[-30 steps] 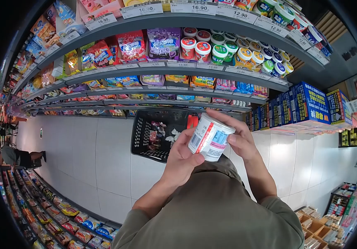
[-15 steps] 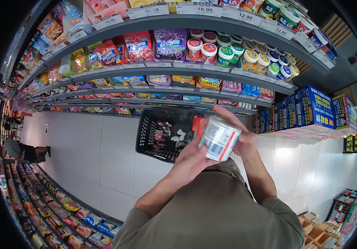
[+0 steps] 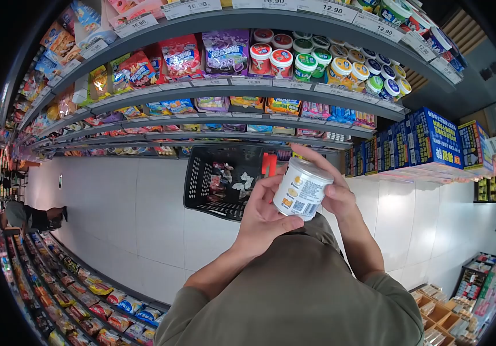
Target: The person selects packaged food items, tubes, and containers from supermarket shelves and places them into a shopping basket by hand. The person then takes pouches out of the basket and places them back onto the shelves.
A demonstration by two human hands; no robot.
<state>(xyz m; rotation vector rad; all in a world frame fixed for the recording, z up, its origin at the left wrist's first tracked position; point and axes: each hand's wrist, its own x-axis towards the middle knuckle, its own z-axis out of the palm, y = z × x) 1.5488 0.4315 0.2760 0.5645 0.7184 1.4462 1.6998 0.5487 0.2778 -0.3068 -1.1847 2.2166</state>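
Between both my hands is a white can [image 3: 302, 191] with a clear-looking lid, tilted so its printed side with small pictures and a code faces me. My left hand [image 3: 262, 216] grips it from the left and below, thumb along the lower edge. On the other side my right hand [image 3: 337, 193] holds it, thumb against the wall and fingers behind. Just beyond them a black shopping basket [image 3: 193, 181] with a red handle part [image 3: 269, 164] holds several small packages [image 3: 222, 183]; how the basket is supported is hidden.
Ahead runs a shelf [image 3: 202, 86] of candy bags and round tubs [image 3: 305, 64], price tags along its edges. Blue boxes [image 3: 432, 138] are stacked at right. A snack shelf [image 3: 92, 288] stands lower left. Another person [image 3: 26, 216] is at far left on the tiled floor [image 3: 104, 219].
The can has been turned in my hands, so its red stripe and barcode gave way to a side with small pictures and a square code. My left fingers have shifted around it.
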